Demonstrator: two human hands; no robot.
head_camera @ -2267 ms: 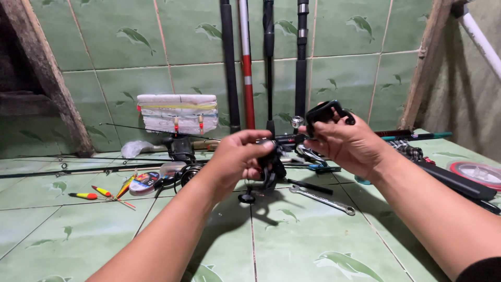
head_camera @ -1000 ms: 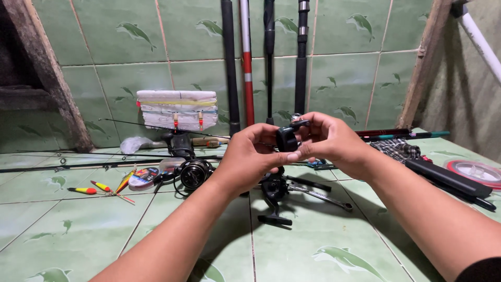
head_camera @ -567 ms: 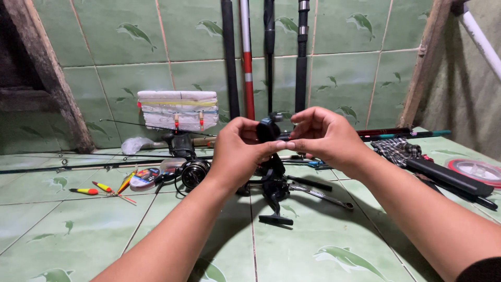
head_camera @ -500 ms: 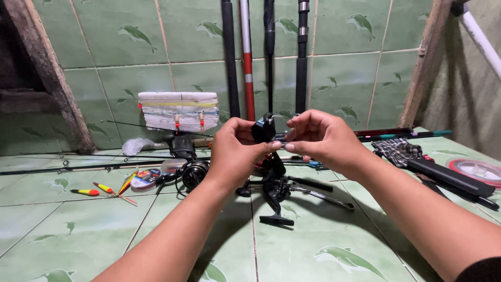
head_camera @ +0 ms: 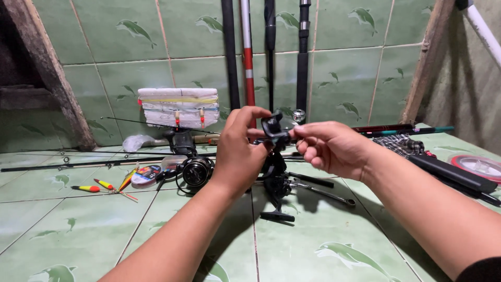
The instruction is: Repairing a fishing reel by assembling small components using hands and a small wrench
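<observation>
Between both hands, left hand (head_camera: pixel 241 151) and right hand (head_camera: pixel 334 149) grip a black fishing reel (head_camera: pixel 275 156); a white foam box (head_camera: pixel 178 107) sits beyond the left.

Not much packaging here tbh. There's a white foam block (head_camera: pixel 178 107) leaning on the tiled wall, with yellow and red bands of wound line. Below it, slightly left, a small round spool (head_camera: pixel 145 176) with a colourful label lies on the floor. Far right of the block sits a red-rimmed line spool (head_camera: pixel 479 166).
</observation>
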